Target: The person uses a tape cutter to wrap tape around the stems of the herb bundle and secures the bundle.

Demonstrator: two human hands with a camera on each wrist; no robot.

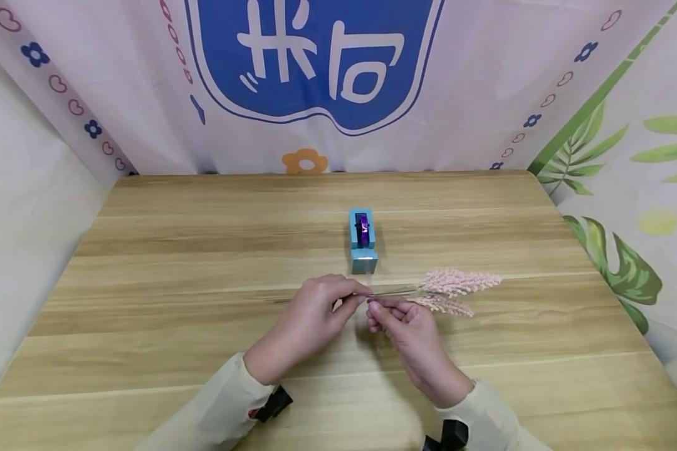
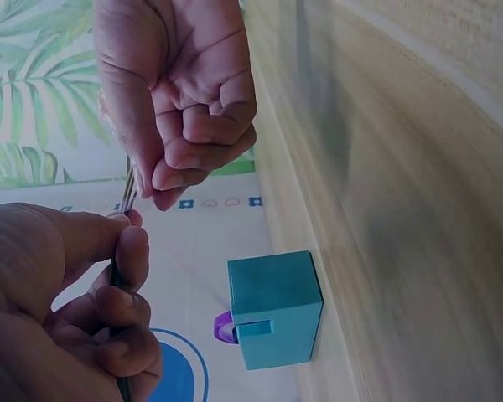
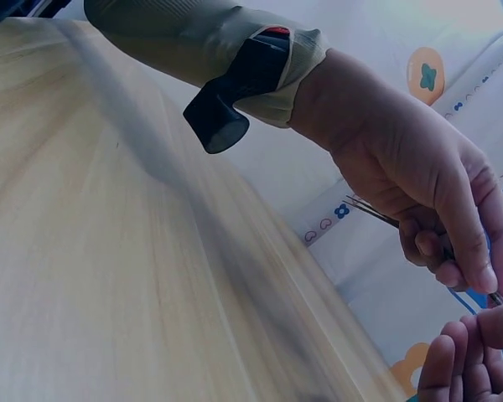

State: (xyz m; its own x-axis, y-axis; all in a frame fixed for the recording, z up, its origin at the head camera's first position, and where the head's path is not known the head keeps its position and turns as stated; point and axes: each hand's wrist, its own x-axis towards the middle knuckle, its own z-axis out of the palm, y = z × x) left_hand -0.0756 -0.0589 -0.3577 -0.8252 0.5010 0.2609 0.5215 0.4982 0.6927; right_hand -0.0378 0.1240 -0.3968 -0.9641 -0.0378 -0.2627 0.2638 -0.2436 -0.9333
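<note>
Wooden table (image 1: 163,250) spreads wide

Side edges (image 1: 51,300) lie well apart from left hand (image 1: 313,313) and right hand (image 1: 412,335). The left pinches pink sprigs (image 1: 451,283) near the blue dispenser (image 1: 363,262); whether the right's curled fingers hold anything, I cannot tell. Only the head view shows most of the purple roll (image 1: 363,230).

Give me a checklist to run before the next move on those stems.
1. Stems gripped by the left hand: ok, pinched between thumb and fingers.
2. Right hand secure on something: cannot tell; its fingertips hide it.
3. Pink flower heads level: not ok, one reaches farther right.
4. Blue dispenser on the table: ok, standing just beyond the hands.
5. Purple roll seated in the dispenser: ok.
</note>
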